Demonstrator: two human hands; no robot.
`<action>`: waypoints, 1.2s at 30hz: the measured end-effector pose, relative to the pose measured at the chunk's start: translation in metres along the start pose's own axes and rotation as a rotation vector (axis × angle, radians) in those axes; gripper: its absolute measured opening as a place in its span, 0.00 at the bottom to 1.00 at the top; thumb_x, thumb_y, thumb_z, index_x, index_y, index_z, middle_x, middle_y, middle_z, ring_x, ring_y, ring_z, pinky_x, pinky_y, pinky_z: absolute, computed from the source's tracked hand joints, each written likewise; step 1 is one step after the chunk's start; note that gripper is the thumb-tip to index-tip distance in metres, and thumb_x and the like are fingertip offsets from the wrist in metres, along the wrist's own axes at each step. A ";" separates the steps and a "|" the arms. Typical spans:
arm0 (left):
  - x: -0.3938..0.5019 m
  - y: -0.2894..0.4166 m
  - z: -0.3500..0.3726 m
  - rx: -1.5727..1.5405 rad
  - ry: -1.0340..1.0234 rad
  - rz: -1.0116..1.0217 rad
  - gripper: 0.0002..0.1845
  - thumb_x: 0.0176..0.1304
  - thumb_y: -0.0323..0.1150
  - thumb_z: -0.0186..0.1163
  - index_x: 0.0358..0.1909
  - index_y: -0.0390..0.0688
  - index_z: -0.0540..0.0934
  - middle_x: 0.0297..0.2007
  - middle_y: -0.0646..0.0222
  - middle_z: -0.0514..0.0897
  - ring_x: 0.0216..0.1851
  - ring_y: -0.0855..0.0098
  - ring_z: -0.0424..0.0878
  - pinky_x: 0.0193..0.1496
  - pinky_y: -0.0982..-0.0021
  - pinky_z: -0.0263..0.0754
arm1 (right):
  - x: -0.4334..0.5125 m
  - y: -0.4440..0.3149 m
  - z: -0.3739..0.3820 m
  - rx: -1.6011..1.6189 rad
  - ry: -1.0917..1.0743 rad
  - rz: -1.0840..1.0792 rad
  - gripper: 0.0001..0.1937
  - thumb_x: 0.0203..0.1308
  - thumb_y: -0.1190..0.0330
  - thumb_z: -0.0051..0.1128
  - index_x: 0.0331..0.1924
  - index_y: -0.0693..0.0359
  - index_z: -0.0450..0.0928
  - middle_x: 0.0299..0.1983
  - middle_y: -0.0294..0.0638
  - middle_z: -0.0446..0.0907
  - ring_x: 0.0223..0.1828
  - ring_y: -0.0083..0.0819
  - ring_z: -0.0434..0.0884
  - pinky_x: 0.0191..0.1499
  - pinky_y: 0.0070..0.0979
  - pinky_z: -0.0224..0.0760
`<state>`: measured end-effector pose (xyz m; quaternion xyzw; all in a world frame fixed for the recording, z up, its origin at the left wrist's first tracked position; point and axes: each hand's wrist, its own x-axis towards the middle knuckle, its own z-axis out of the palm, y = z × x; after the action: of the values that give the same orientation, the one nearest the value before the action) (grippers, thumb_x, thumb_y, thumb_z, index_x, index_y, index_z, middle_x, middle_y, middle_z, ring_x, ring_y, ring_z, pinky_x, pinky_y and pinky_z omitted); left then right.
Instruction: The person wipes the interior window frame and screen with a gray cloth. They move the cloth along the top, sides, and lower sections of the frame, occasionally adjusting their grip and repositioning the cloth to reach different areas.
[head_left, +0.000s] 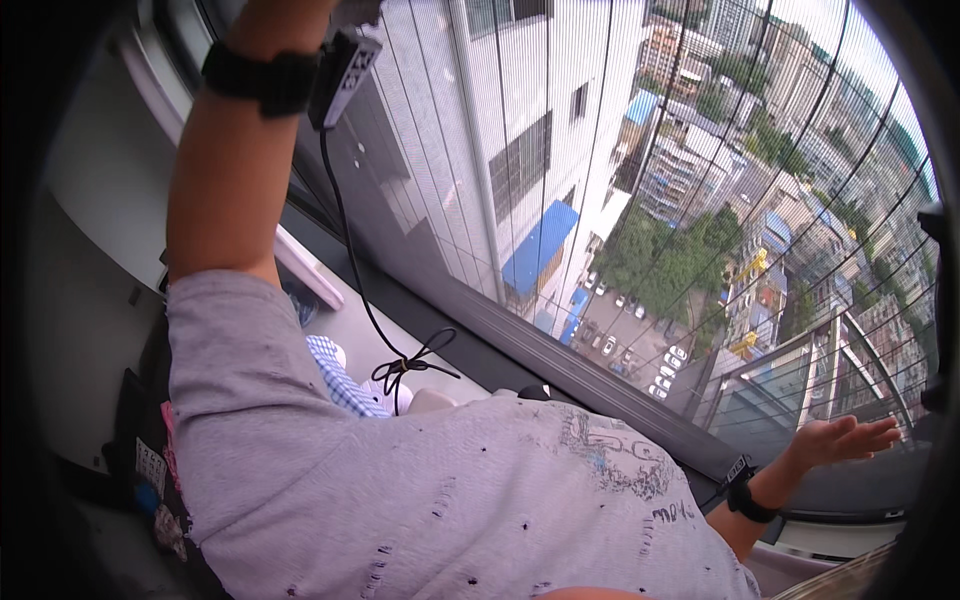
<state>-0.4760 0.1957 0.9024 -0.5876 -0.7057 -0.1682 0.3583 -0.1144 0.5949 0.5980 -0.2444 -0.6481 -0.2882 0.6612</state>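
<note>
My right hand is held out at the right with its fingers extended and nothing in it. It is nearest the lower window frame, and I cannot tell whether it touches anything. My left hand is out of view past the top edge. The raised left forearm wears a black wrist strap. Beside that strap is a small device with a black-and-white pattern. Its black cable hangs down to a tied coil. A similar strap sits on my right wrist.
A large window with thin vertical wires fills the upper right, with buildings and parked cars far below. On the sill lie a blue checked cloth and pale objects partly hidden by my grey shirt. A pink-white bar is near my left arm.
</note>
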 end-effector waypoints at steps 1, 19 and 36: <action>0.002 0.001 0.003 0.106 0.000 0.071 0.23 0.71 0.50 0.43 0.39 0.39 0.75 0.40 0.63 0.81 0.39 0.65 0.77 0.42 0.65 0.69 | 0.002 0.000 0.000 0.001 0.020 -0.055 0.30 0.73 0.56 0.18 0.68 0.72 0.53 0.70 0.59 0.51 0.73 0.52 0.48 0.72 0.43 0.33; -0.352 0.101 0.350 -0.238 -1.166 0.059 0.25 0.63 0.53 0.47 0.51 0.48 0.79 0.51 0.64 0.81 0.55 0.63 0.76 0.60 0.64 0.65 | 0.018 -0.001 0.007 -0.141 0.047 -0.523 0.24 0.72 0.69 0.27 0.68 0.74 0.46 0.70 0.62 0.49 0.73 0.56 0.43 0.73 0.46 0.32; -0.171 0.037 0.207 0.214 0.422 -0.187 0.14 0.69 0.39 0.50 0.32 0.39 0.74 0.34 0.59 0.79 0.38 0.67 0.77 0.48 0.65 0.68 | 0.018 -0.006 0.010 0.007 -0.065 -0.216 0.26 0.73 0.67 0.25 0.71 0.65 0.42 0.72 0.58 0.42 0.74 0.54 0.39 0.73 0.44 0.23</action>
<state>-0.4955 0.2203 0.6332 -0.4305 -0.6802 -0.2438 0.5409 -0.1258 0.5968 0.6163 -0.1798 -0.6929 -0.3475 0.6057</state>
